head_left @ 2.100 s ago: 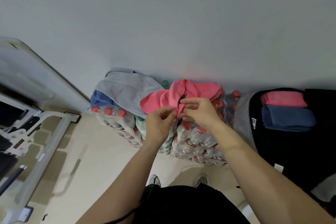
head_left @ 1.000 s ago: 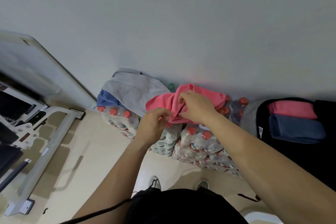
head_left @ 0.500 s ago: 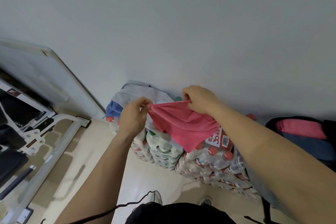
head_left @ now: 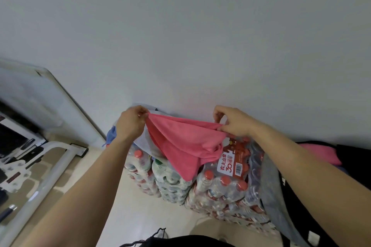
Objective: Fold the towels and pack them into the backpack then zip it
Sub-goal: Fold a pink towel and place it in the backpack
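A pink towel (head_left: 184, 142) hangs stretched between my hands above the stacked water-bottle packs (head_left: 220, 184). My left hand (head_left: 130, 124) pinches its left top corner and my right hand (head_left: 232, 120) pinches the right top corner; the cloth droops to a point below. Behind the left hand lie a grey towel (head_left: 143, 142) and a blue towel (head_left: 111, 135), mostly hidden. At the right the black backpack (head_left: 301, 202) lies open, with a folded pink towel (head_left: 321, 151) showing inside past my right forearm.
A white wall rises straight behind the bottle packs. A white metal frame (head_left: 50, 166) and dark equipment stand on the beige floor (head_left: 136, 210) at the left. A white board (head_left: 40, 94) leans on the wall. My dark clothing fills the bottom edge.
The pink towel was bunched on the bottle packs; my hands took its corners, lifted it and drew apart, spreading it open. The view has tilted up and shifted left.
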